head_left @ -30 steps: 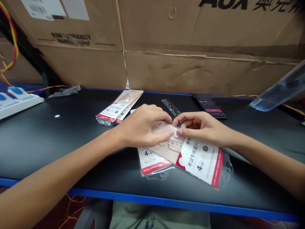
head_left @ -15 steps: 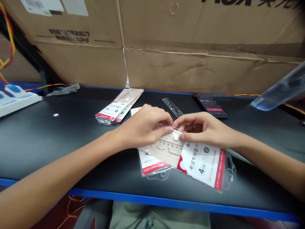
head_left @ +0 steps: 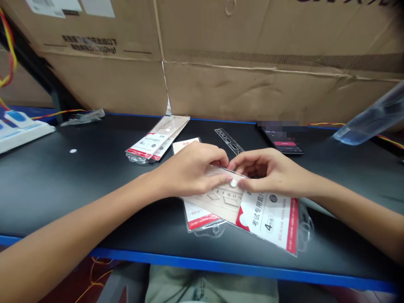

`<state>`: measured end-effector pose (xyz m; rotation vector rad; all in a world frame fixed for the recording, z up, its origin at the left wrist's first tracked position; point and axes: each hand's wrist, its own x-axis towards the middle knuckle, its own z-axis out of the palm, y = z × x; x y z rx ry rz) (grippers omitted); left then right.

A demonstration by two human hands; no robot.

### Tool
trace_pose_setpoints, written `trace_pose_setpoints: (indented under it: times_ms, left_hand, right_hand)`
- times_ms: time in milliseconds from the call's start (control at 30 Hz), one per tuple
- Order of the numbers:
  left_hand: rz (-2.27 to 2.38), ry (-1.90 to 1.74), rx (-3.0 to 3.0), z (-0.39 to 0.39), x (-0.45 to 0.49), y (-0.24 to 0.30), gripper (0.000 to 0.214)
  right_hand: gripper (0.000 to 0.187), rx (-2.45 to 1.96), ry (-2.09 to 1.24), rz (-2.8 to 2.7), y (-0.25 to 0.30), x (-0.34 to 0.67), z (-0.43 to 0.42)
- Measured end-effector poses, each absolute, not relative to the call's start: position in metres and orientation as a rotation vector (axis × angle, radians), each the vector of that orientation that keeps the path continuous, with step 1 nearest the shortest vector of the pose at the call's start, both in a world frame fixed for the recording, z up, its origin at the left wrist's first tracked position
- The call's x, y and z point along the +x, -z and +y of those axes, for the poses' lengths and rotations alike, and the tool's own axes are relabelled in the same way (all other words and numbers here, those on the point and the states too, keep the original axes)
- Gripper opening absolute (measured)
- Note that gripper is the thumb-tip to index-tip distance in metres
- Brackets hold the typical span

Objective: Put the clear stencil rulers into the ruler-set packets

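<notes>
Well, we find both hands together over one flat item: the left hand (head_left: 189,170) and the right hand (head_left: 271,172) meet on a clear plastic packet (head_left: 249,185) lying on the black desk (head_left: 63,189). Its long axis runs across our view, dipping slightly toward the right, with a printed red-and-white card (head_left: 268,221) at the right end and a beige stencil ruler (head_left: 219,202) filling the left part (the numbers 8 to 12 show through the film). So the right hand is nearer the card end, and the left hand is nearer the ruler end.

Neither hand is released. The left hand is curled, its thumb pressed on the film and its fingers over the packet's top edge, while the right hand pinches that same edge, its fingertips (head_left: 241,184) just beside a small white round tab (head_left: 233,182). The film edge between the hands looks slightly lifted, though the fingers hide how far.

We see a second packet (head_left: 200,214) partly under the first, on the near side. Beyond the first packet, toward the desk's far edge, sit a third packet (head_left: 158,141) to the left, a clear ruler (head_left: 229,141) with black markings almost straight ahead, and a phone (head_left: 282,145) to the right. Well left of it is a white power strip (head_left: 22,134), and behind everything stands a large cardboard carton (head_left: 240,71).
</notes>
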<state>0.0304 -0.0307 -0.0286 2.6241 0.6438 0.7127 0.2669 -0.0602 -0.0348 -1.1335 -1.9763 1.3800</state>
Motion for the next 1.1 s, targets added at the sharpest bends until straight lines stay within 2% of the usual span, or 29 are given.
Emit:
trace_pose_setpoints:
  times_ms: [233, 800, 1100]
  left_hand:
    - [0.644, -0.706, 2.585, -0.0317, 0.0298, 0.0275, 0.007]
    - [0.667, -0.690, 2.562, -0.0347, 0.0300, 0.0232, 0.007]
    - [0.654, -0.659, 2.587, -0.0371, 0.0296, 0.0226, 0.010]
  right_hand:
    - [0.029, -1.129, -1.417, -1.947, 0.0356, 0.2662, -0.0613]
    - [0.024, -1.115, -1.368, -1.964, 0.0312, 0.2632, -0.0626]
    - [0.026, -1.110, -1.486, -1.939, 0.0320, 0.2614, -0.0618]
